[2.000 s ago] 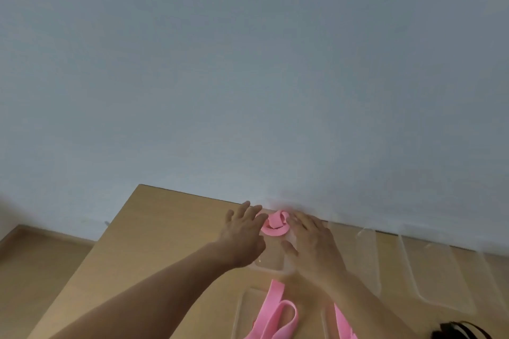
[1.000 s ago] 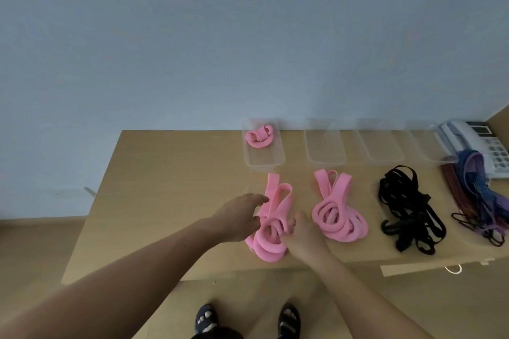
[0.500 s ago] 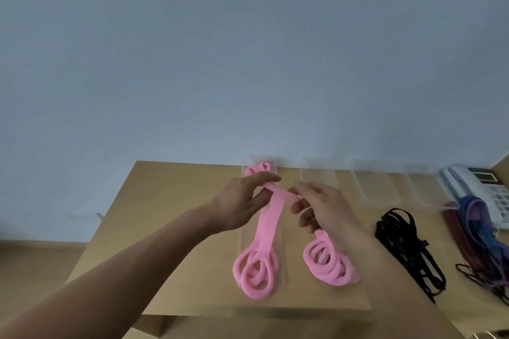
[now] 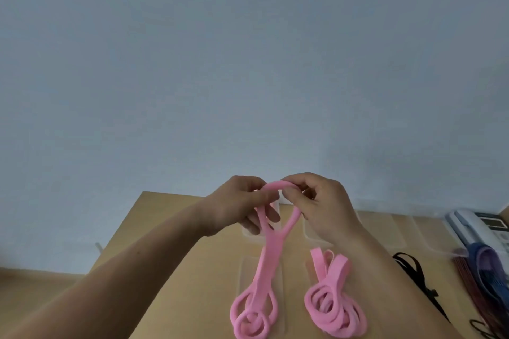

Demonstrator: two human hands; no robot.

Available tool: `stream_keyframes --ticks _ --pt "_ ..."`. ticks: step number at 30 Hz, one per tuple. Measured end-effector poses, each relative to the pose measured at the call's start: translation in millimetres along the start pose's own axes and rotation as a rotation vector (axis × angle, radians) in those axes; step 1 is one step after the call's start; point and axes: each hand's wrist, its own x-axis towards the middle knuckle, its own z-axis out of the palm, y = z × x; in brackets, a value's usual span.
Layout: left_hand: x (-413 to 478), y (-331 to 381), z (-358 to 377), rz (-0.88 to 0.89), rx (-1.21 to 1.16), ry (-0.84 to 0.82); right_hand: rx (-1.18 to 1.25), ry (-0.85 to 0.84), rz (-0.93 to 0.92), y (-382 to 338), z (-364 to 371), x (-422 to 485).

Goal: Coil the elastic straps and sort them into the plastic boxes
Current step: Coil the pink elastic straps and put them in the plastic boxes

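Both hands, left [image 4: 242, 201] and right [image 4: 321, 202], pinch the pink strap [image 4: 268, 261]; its springy loops (tail dangling) could slip free and uncoil.

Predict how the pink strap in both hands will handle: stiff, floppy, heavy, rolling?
Probably floppy: the pink strap droops from the left hand and right hand. Likely light: pinches alone hold it. Unlikely to roll: its loops lie flat.

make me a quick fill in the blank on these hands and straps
The left hand and right hand both pinch a ____ elastic strap.
A loose pink bundle lies on the table to that strap's ____.
At the table's right end sits a white ____.
Missing: pink; right; telephone.
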Motion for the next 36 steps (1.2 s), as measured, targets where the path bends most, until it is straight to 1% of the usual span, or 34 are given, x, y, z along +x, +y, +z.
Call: stream_keyframes --ticks 4,7,9,10,13,15,17,19,21,24,26,29,31,36 --pt "-4 9 -4 -0.101 -0.172 -0.062 -0.034 0.088 -0.063 -2 7 2" --pt "-3 14 -7 -0.087 -0.206 -0.057 -0.031 0.139 -0.142 -3 8 2" --pt "-4 18 -9 -0.054 -0.249 -0.073 0.038 0.139 -0.147 -4 5 1" --pt "-5 19 -10 -0.037 -0.268 -0.091 0.12 0.122 -0.109 -5 3 0" --pt "-5 23 -10 0.006 -0.278 -0.139 0.411 0.014 0.099 -11 -5 0" --pt "-5 25 -10 0.04 -0.237 -0.147 0.456 -0.057 0.196 -13 -10 1" --pt "-4 26 -10 0.064 -0.167 -0.131 0.449 -0.121 0.234 -13 -13 1" --pt "-3 24 -9 0.079 -0.13 -0.079 0.405 -0.137 0.238 -11 -15 0" --pt "-3 21 -6 0.088 -0.126 -0.02 0.344 -0.119 0.192 -9 -14 -1" --pt "-4 19 0 0.063 -0.17 0.035 0.247 -0.046 0.088 -6 -9 -3" --pt "-6 19 2 -0.008 -0.213 0.02 0.154 0.017 0.018 -4 -5 -5" --pt "-10 18 3 -0.099 -0.204 -0.077 0.026 0.096 -0.098 -3 0 -7" --pt "-12 18 3 -0.105 -0.205 -0.099 -0.033 0.141 -0.162 -3 2 -9" --pt "-14 20 5 -0.05 -0.322 -0.046 -0.149 0.192 -0.3 -2 3 -12"
